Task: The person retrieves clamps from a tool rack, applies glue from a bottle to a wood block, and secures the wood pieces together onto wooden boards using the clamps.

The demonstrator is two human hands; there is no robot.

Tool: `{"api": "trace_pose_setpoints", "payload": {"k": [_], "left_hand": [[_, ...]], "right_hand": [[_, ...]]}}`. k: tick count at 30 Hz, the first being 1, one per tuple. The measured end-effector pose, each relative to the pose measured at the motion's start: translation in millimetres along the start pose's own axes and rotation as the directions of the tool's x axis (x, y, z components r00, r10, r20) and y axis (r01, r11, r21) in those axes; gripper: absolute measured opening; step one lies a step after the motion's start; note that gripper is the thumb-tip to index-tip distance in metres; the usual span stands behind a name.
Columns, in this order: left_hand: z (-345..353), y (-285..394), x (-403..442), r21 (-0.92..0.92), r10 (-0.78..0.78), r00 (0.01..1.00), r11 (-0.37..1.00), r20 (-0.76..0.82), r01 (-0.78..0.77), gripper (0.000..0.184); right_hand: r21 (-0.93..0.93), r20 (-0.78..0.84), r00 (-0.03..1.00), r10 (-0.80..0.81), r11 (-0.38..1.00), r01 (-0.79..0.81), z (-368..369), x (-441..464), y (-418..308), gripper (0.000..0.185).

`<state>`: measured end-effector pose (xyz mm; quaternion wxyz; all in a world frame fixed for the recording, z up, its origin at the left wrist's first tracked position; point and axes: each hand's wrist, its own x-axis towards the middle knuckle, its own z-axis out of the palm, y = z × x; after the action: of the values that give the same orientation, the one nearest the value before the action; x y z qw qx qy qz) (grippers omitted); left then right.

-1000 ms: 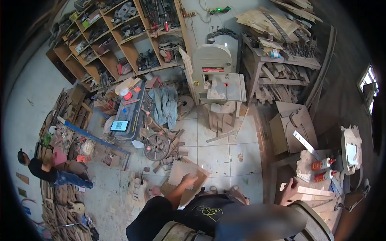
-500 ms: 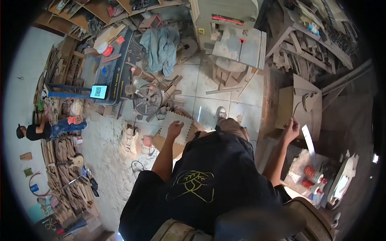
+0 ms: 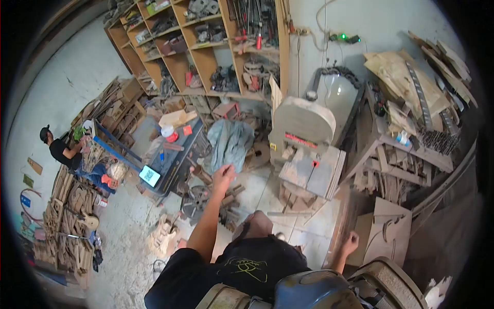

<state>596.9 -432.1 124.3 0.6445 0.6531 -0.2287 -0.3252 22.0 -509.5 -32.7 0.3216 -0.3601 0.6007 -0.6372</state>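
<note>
My left hand is raised in mid-view, its fingers loosely curled with nothing visible in them. Behind it hangs a grey-blue cloth, and my hand appears in front of its lower edge. Low on the right, my right hand is curled closed, and no object shows in it. Beside that hand stand thin boards, one with curved dark cuts or pieces on its face. Whether my right hand touches the boards' edge I cannot tell.
A bandsaw with a dusty table stands ahead. Left of it, a dark workbench carries a phone showing a code. Wooden cubbyholes line the back. At far left, another person works by stacked wood.
The view has tilted up, bringing in the shelves and wall. My left hand has left the pale toothed-edge sheet's area and appears before the cloth. My right hand appears lower and further left.
</note>
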Motion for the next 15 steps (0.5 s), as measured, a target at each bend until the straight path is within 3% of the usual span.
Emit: {"api": "trace_pose_setpoints", "payload": {"k": [2,3,4,5,7,10,15], "left_hand": [[29,54,37,-0.012,0.113,0.993,0.994,0.023,-0.113,0.04],[43,82,50,-0.003,0.162,0.986,0.987,0.045,-0.162,0.041],[54,100,74,-0.03,0.19,0.981,0.982,0.051,-0.188,0.04],[63,115,96,-0.057,0.212,0.976,0.976,0.058,-0.209,0.039],[82,151,130,-0.082,0.267,0.962,0.962,0.059,-0.262,0.038],[100,195,201,-0.124,0.346,0.937,0.933,0.053,-0.338,0.036],[114,243,329,-0.143,0.38,0.924,0.917,0.036,-0.372,0.034]], "right_hand": [[-0.152,-0.005,0.985,0.173,0.973,-0.172,-19,-17,4,0.016],[-0.051,-0.054,0.991,0.121,0.991,-0.124,-29,-20,46,0.013],[-0.092,-0.053,0.985,0.167,0.981,-0.171,-38,-29,49,0.011],[-0.039,-0.091,0.926,0.365,0.928,-0.37,-56,-26,92,0.011],[-0.056,-0.077,0.903,0.423,0.902,-0.427,-71,-40,101,0.014],[-0.138,-0.087,0.905,0.418,0.894,-0.426,-38,-41,84,0.015],[-0.213,-0.017,0.958,0.285,0.935,-0.282,71,-14,40,0.015]]}}
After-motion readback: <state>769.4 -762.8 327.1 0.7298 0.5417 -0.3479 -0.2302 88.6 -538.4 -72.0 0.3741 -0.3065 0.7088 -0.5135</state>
